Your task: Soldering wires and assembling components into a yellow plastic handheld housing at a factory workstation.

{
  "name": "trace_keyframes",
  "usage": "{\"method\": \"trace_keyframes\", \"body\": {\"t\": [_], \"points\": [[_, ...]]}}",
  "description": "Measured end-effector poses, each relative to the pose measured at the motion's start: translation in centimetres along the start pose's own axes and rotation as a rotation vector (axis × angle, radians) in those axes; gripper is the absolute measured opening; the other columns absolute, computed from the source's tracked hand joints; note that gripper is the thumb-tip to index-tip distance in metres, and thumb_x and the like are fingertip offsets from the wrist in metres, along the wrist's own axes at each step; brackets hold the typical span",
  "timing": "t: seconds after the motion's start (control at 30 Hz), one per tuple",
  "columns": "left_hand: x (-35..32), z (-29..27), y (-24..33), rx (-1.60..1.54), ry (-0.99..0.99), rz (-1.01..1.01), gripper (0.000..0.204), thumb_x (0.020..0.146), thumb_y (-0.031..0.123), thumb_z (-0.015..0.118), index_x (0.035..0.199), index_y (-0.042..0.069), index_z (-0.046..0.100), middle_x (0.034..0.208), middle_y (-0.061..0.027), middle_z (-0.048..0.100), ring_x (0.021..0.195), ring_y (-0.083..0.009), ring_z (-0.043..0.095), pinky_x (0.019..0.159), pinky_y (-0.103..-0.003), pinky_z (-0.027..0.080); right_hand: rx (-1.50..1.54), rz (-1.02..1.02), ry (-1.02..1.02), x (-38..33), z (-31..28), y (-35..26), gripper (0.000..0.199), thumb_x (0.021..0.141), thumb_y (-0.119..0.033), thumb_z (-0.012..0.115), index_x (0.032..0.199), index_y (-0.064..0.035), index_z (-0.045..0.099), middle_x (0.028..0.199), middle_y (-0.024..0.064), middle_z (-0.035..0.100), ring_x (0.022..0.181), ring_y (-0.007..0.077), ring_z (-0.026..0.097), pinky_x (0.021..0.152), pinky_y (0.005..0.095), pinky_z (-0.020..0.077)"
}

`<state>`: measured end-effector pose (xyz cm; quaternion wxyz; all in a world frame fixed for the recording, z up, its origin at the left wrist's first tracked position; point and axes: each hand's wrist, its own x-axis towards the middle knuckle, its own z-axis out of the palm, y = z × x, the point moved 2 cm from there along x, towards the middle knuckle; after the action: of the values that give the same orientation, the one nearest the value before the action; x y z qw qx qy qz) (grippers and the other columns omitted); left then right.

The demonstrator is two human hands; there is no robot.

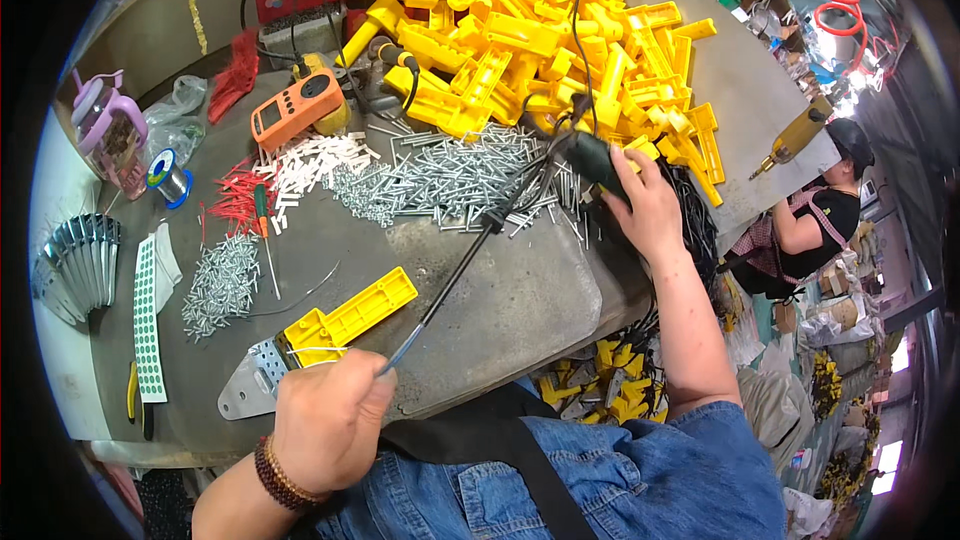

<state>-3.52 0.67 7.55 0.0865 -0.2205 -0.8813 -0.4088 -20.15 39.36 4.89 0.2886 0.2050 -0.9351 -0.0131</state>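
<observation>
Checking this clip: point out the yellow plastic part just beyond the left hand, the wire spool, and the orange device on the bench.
Yellow plastic part [350, 318]: head view, on its middle.
Wire spool [177, 184]: head view, on the silvery wound wire.
Orange device [290, 111]: head view, on its front face.

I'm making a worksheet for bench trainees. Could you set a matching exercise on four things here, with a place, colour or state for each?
Things:
1. Black cord
2. Sticker strip
3. Wire spool
4. Heap of plastic parts

Descriptions:
A. Blue rim, silvery winding
B. Yellow, at the far side of the bench
C. Gripped by the left hand
D. Pale, with rows of green dots

Pairs: 1-C, 2-D, 3-A, 4-B.
</observation>
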Motion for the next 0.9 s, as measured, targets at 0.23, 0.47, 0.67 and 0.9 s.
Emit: {"method": "trace_keyframes", "body": {"t": [0.23,0.47,0.67,0.9], "points": [[-0.4,0.7,0.1,0.178,-0.149,-0.123,0.01,0.088,0.011,0.061,0.088,0.004,0.054,0.067,-0.0118,0.06,0.059,-0.031,0.063,0.053,-0.041,0.048,-0.331,0.381,-0.137,3.0,1.3,-0.5,0.06,0.084,-0.022,0.071,0.138,-0.0115,0.048,0.136,0.0142,0.05,0.12,0.0362,0.05,0.094,0.0493,0.0451],[-0.5,0.2,1.2,0.421,-0.113,0.268,0.013,0.079,0.019,0.066,0.082,0.009,0.057,0.069,-0.0033,0.054,0.061,-0.0196,0.061,0.053,-0.033,0.049,1.091,-0.575,-0.34,-1.4,-4.8,-22.6,0.066,0.08,-0.035,0.074,0.132,-0.0004,0.051,0.109,0.0137,0.062,0.107,0.0315,0.059,0.098,0.0438,0.0432],[-1.8,-0.1,-0.1,0.364,-0.253,0.182,0.018,0.08,0.023,0.069,0.082,0.009,0.058,0.07,-0.0028,0.056,0.062,-0.0216,0.063,0.054,-0.034,0.051,0.961,-0.628,-0.688,-1.1,-3.8,-23.6,0.02,0.089,-0.023,0.066,0.099,-0.0067,0.068,0.08,0.0107,0.067,0.073,0.0277,0.066,0.066,0.0386,0.0511],[7.6,-5.2,-13.3,0.527,0.167,-0.036,0.013,0.082,0.017,0.067,0.089,0.006,0.065,0.09,-0.0116,0.062,0.09,-0.0325,0.062,0.079,-0.044,0.05,1.464,-0.095,-0.903,-1.7,0.2,-23.2,0.018,0.093,-0.018,0.064,0.098,-0.0018,0.07,0.085,0.0118,0.07,0.076,0.0265,0.069,0.067,0.034,0.0532]]}}
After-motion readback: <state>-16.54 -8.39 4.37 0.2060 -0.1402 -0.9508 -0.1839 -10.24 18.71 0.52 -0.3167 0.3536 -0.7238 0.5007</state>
